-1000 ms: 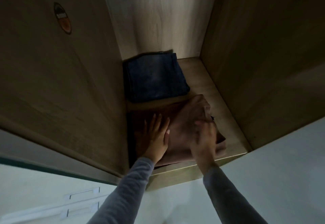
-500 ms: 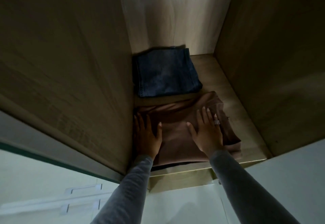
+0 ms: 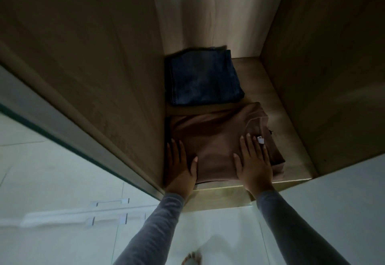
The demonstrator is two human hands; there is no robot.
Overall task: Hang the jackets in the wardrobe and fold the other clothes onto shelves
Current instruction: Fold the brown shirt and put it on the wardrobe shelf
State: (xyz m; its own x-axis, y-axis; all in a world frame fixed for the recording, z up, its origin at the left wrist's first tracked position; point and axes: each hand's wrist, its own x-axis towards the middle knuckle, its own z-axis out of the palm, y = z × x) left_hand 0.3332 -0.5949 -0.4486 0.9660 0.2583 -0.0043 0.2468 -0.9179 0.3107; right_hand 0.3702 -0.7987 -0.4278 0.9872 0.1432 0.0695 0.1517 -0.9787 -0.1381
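A folded brown garment (image 3: 216,139) lies at the front of a wooden wardrobe shelf (image 3: 291,139). Behind it, against the back wall, sits a folded pair of dark blue jeans (image 3: 202,77). My left hand (image 3: 182,169) rests flat on the brown garment's left front part, fingers spread. My right hand (image 3: 254,162) lies flat on its right front part, next to a small white label. Neither hand grips the cloth. Both arms wear grey sleeves.
Wooden side panels (image 3: 93,77) close the compartment on the left and right. The shelf's right strip beside the clothes is bare wood. White drawer fronts with handles (image 3: 108,210) lie below left. A bare foot (image 3: 191,258) shows on the pale floor.
My right hand has come down from the garment's upper right edge to lie flat on it. Both hands have slid toward the shelf's front edge. The brown garment looks flatter.
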